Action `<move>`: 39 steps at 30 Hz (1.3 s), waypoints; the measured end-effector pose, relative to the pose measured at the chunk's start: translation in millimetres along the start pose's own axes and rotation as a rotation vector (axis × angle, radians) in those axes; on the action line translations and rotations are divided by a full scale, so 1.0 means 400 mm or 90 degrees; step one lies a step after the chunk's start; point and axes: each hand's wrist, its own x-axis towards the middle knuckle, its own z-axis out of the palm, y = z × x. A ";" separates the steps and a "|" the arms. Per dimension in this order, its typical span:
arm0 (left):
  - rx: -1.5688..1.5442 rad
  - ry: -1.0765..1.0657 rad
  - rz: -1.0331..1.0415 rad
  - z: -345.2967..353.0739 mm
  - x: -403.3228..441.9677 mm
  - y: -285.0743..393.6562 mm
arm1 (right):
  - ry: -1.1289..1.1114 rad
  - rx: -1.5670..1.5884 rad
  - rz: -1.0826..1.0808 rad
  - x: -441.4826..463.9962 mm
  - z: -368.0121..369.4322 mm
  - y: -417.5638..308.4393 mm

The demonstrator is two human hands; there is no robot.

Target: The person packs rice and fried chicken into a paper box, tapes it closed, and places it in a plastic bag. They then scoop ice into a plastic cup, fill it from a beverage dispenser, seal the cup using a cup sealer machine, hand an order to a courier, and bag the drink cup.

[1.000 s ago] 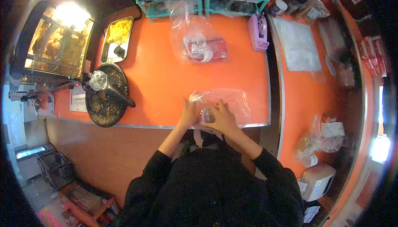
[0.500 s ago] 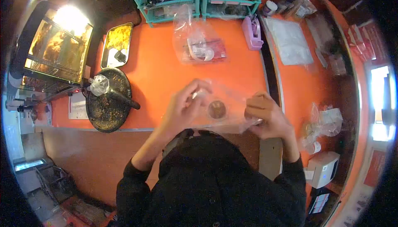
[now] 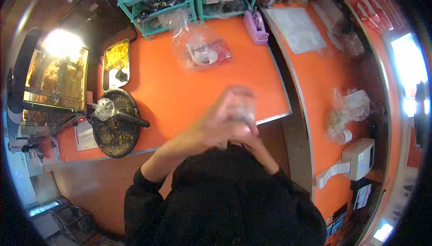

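Note:
My left hand [image 3: 225,118] is raised over the front edge of the orange counter [image 3: 180,97], blurred by motion. Its fingers curl round something pale and translucent [image 3: 243,106] whose shape is smeared. Below and behind it, my right hand [image 3: 248,139] is mostly hidden, so its fingers cannot be made out. Farther back on the counter, a clear plastic bag [image 3: 182,43] lies beside a red and white packet [image 3: 221,52] with a white roll [image 3: 206,56] on it.
A black round pan [image 3: 116,133] with crumbs and a metal tray [image 3: 107,77] of yellow food stand left, near a lit glass cabinet [image 3: 56,77]. Teal racks [image 3: 194,3] and a purple tape dispenser [image 3: 255,28] are behind. A white printer [image 3: 360,158] sits right.
My hands, apart with clear plastic and a round dark item between them, have come together. The view has turned, and a longer white strip now shows at the printer.

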 end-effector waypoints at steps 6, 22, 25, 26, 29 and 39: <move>0.668 0.128 -0.052 -0.029 -0.111 0.158 | -0.086 0.140 0.078 0.023 0.152 0.294; 0.480 0.219 -0.092 -0.348 0.118 -0.526 | -0.206 -0.559 -0.147 0.159 0.084 0.026; 0.212 0.373 -0.129 -0.331 0.118 -0.472 | -0.180 -0.544 -0.145 0.155 0.090 0.027; 0.126 0.422 -0.134 -0.321 0.115 -0.451 | -0.157 -0.512 -0.112 0.152 0.089 0.020; -0.085 0.548 -0.141 -0.304 0.124 -0.341 | -0.041 -0.213 -0.083 0.072 0.006 0.012; -0.038 0.693 0.021 -0.235 0.045 -0.149 | -0.018 0.005 -0.414 0.224 -0.036 0.149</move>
